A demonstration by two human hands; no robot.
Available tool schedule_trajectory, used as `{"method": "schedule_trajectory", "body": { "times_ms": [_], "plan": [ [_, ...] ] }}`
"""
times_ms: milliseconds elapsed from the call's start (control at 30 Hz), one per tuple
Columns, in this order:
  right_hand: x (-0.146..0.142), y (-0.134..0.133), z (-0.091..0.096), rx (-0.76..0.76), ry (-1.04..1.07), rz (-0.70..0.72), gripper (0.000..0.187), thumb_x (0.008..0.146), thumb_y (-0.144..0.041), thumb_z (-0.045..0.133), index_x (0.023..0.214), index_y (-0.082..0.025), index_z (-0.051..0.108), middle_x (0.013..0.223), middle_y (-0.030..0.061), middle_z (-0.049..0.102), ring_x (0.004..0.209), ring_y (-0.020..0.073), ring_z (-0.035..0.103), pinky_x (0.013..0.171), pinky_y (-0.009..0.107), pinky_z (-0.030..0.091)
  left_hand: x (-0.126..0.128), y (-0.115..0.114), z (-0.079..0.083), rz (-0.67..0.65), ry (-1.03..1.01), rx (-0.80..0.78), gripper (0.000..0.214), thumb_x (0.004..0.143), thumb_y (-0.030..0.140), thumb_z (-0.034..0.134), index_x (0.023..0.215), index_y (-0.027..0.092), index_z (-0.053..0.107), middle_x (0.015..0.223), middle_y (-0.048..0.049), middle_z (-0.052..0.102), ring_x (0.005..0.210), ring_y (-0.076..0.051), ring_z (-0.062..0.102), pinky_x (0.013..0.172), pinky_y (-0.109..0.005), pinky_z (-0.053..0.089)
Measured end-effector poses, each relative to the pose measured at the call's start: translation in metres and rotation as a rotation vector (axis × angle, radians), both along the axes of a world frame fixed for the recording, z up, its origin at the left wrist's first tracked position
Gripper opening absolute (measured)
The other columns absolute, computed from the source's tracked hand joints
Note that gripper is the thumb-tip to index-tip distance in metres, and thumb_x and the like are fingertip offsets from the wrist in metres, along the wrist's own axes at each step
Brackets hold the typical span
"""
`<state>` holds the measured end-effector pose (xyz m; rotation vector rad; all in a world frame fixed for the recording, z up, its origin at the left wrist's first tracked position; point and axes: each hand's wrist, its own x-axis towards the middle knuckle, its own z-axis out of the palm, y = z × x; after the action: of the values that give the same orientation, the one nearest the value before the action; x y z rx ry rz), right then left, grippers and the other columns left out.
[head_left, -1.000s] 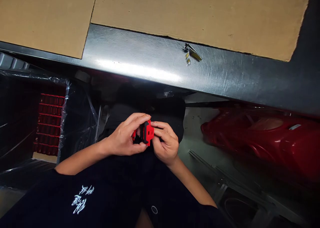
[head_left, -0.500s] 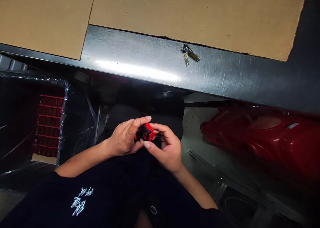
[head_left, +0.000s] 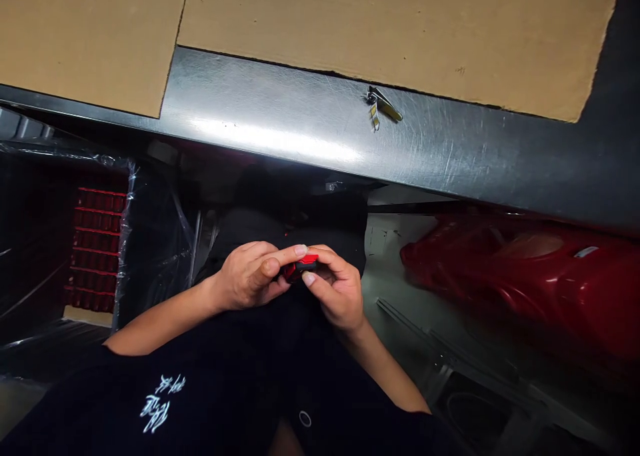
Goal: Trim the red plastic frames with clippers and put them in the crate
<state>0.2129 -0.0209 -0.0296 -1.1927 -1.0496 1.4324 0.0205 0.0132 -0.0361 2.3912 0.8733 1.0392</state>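
Between my two hands, in front of my body, is a small red and black plastic part [head_left: 306,263]; its exact kind is not clear. My left hand [head_left: 249,274] holds it from the left, with a finger stretched along its top. On the other side, the bent fingers and thumb of my right hand [head_left: 339,288] pinch its right end. Much of the part is hidden by my fingers. Beyond my hands, a nail clipper [head_left: 384,104] with its lever swung out lies on the metal table's front strip.
Cardboard sheets [head_left: 390,29] cover much of the metal table [head_left: 270,119]. To my left, a box lined with clear plastic [head_left: 131,223] contains stacked rows of red parts [head_left: 97,249]. A large glossy red object [head_left: 540,276] stands at my right, beneath the table's edge.
The red and black part has been turned, so a flatter, narrower side now shows. My left finger and right thumb have shifted slightly right with it.
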Motion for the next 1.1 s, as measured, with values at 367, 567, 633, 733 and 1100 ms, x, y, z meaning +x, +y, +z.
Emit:
{"method": "schedule_trajectory", "body": {
  "times_ms": [367, 567, 633, 733, 1100],
  "plan": [
    [-0.004, 0.005, -0.009, -0.531, 0.504, 0.063, 0.032, 0.082, -0.047, 0.076, 0.099, -0.02, 0.072, 0.075, 0.0011, 0.068, 0.061, 0.0138, 0.062, 0.054, 0.024, 0.053, 0.004, -0.003, 0.009, 0.043, -0.074, -0.324, 0.119, 0.083, 0.044, 0.08, 0.164, 0.019, -0.004, 0.133, -0.0234, 0.065, 0.07, -0.013, 0.067, 0.067, -0.031, 0.064],
    [-0.01, 0.01, -0.003, -0.544, 0.422, 0.073, 0.037, 0.073, -0.045, 0.086, 0.091, -0.02, 0.065, 0.065, -0.0058, 0.059, 0.047, 0.0068, 0.047, 0.043, 0.019, 0.039, 0.001, -0.006, 0.014, 0.035, 0.167, -0.48, 0.103, 0.08, 0.031, 0.075, 0.163, 0.021, 0.014, 0.133, -0.0186, 0.061, 0.089, -0.022, 0.071, 0.072, -0.036, 0.065],
    [-0.014, 0.012, 0.003, -0.516, 0.316, 0.088, 0.035, 0.071, -0.041, 0.089, 0.086, -0.02, 0.064, 0.064, -0.0063, 0.058, 0.048, 0.0068, 0.048, 0.044, 0.019, 0.039, 0.001, -0.005, 0.015, 0.012, 0.242, -0.513, 0.096, 0.078, 0.023, 0.073, 0.16, 0.022, 0.023, 0.137, -0.0181, 0.058, 0.108, -0.028, 0.07, 0.078, -0.039, 0.065],
    [-0.015, 0.014, 0.012, -0.425, 0.168, 0.083, 0.031, 0.071, -0.037, 0.088, 0.089, -0.02, 0.068, 0.064, -0.0053, 0.059, 0.054, 0.009, 0.053, 0.05, 0.022, 0.045, 0.0, -0.002, 0.015, 0.021, 0.158, -0.524, 0.087, 0.075, 0.017, 0.071, 0.154, 0.023, 0.035, 0.136, -0.0151, 0.06, 0.119, -0.029, 0.067, 0.088, -0.041, 0.065],
    [-0.002, 0.012, 0.02, -0.318, 0.025, 0.205, 0.022, 0.087, -0.032, 0.069, 0.104, -0.019, 0.077, 0.083, 0.0031, 0.075, 0.068, 0.014, 0.066, 0.062, 0.026, 0.053, -0.006, -0.011, -0.004, -0.029, -0.405, -0.602, 0.085, 0.077, 0.038, 0.087, 0.148, 0.024, 0.041, 0.14, -0.0189, 0.059, 0.127, -0.03, 0.064, 0.096, -0.042, 0.06]
  ]
}}
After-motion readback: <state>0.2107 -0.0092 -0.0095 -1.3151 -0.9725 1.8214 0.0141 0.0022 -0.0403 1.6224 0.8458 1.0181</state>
